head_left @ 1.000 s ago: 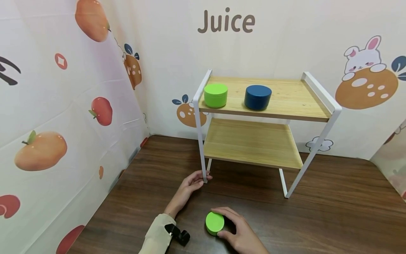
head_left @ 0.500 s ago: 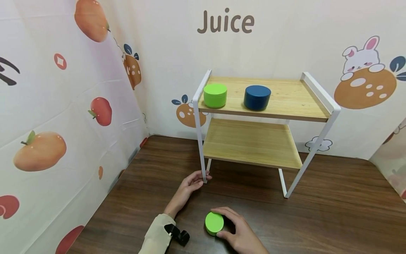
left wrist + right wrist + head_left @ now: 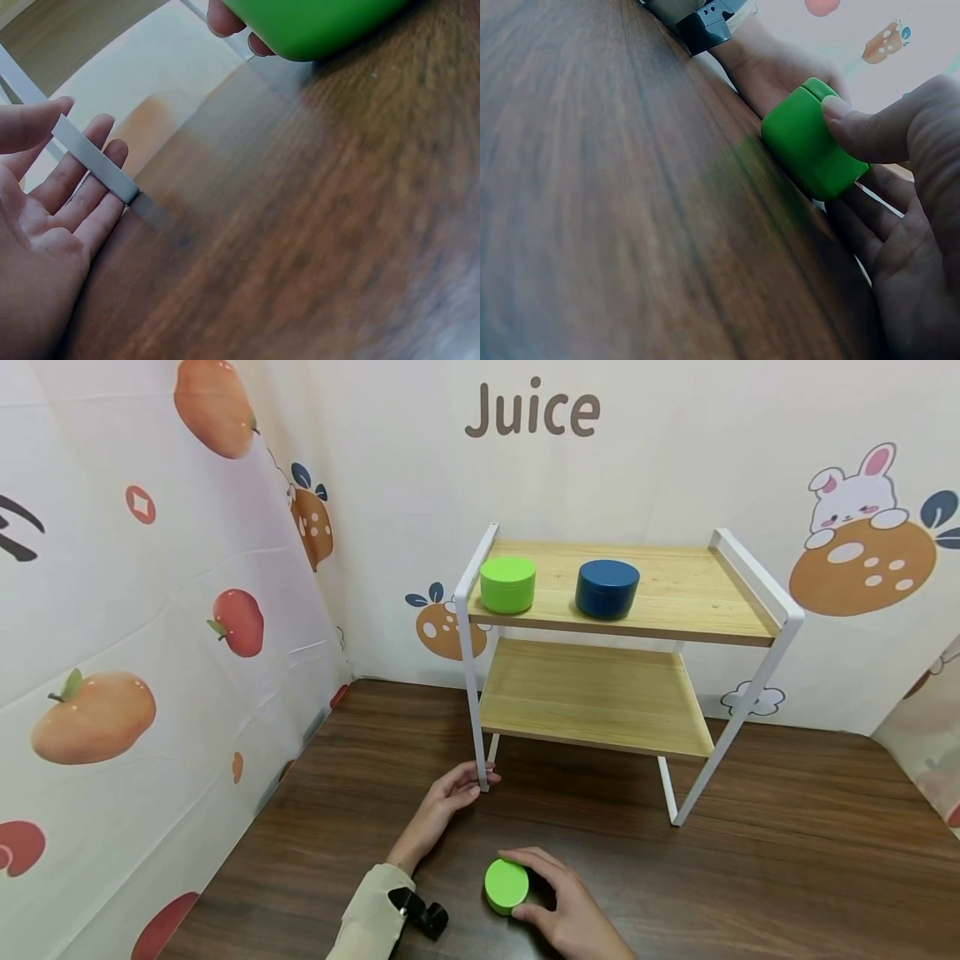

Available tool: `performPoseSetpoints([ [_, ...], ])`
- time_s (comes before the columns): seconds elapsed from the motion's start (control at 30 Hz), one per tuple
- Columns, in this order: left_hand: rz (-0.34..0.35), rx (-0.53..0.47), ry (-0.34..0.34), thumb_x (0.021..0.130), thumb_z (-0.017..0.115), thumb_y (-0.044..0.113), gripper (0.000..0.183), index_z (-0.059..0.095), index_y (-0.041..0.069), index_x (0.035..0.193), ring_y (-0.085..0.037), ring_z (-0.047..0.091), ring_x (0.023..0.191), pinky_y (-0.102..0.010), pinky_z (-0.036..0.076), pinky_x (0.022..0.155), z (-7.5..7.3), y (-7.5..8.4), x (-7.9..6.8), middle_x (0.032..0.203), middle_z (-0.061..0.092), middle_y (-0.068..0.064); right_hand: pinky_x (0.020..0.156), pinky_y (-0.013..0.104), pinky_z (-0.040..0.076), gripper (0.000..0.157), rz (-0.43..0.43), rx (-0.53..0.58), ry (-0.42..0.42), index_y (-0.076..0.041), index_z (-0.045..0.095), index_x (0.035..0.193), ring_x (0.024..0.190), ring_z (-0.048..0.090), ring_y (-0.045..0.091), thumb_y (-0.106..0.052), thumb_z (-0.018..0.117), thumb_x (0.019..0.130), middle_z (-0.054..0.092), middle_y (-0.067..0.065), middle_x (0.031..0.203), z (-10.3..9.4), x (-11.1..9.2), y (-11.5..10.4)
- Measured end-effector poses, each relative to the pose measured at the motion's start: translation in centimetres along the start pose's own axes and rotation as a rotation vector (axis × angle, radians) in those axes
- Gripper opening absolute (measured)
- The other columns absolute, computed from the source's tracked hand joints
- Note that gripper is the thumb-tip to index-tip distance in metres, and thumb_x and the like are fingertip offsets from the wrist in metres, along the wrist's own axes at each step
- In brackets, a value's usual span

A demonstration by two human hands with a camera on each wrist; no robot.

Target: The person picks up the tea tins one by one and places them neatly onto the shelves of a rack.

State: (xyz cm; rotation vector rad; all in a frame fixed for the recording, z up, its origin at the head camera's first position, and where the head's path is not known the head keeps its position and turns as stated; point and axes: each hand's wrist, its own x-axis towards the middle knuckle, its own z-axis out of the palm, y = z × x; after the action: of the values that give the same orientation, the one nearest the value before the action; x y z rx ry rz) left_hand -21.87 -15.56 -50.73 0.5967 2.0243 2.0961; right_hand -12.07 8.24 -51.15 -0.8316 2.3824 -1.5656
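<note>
On the table in front of the rack stands a small round green tin (image 3: 506,887) with a lid. My right hand (image 3: 566,906) grips it by the sides, thumb at the near side and fingers at the far side; the right wrist view shows the thumb (image 3: 855,127) pressed against the tin. My left hand (image 3: 447,797) holds the foot of the rack's white front left leg (image 3: 94,160), with the thumb in front and the fingers behind. A second green tin (image 3: 507,585) and a dark blue tin (image 3: 607,589) stand upright on the two-tier rack's top shelf (image 3: 690,585).
The rack's lower shelf (image 3: 596,693) is pale wood with no tin on it. Its front right leg (image 3: 738,718) slants down to the brown table (image 3: 787,860). Printed cloth (image 3: 375,460) hangs behind and at the left. A black device (image 3: 420,912) is strapped to my left wrist.
</note>
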Motion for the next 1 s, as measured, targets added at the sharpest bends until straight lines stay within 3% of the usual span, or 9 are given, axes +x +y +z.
performPoseSetpoints([
  [1.0,0.006,-0.002,-0.002,0.1,0.046,0.007,0.042,0.043,-0.005,0.14,-0.037,0.048,0.129,-0.024,0.039,0.1,-0.06,-0.1,0.05,0.132,0.057,-0.023,0.103,0.025,0.037,0.057,-0.045,0.012,0.019,-0.024,0.053,0.138,0.125,0.052,0.013,-0.037,0.071,0.086,0.055,-0.01,0.134,0.03,0.08,0.13],
])
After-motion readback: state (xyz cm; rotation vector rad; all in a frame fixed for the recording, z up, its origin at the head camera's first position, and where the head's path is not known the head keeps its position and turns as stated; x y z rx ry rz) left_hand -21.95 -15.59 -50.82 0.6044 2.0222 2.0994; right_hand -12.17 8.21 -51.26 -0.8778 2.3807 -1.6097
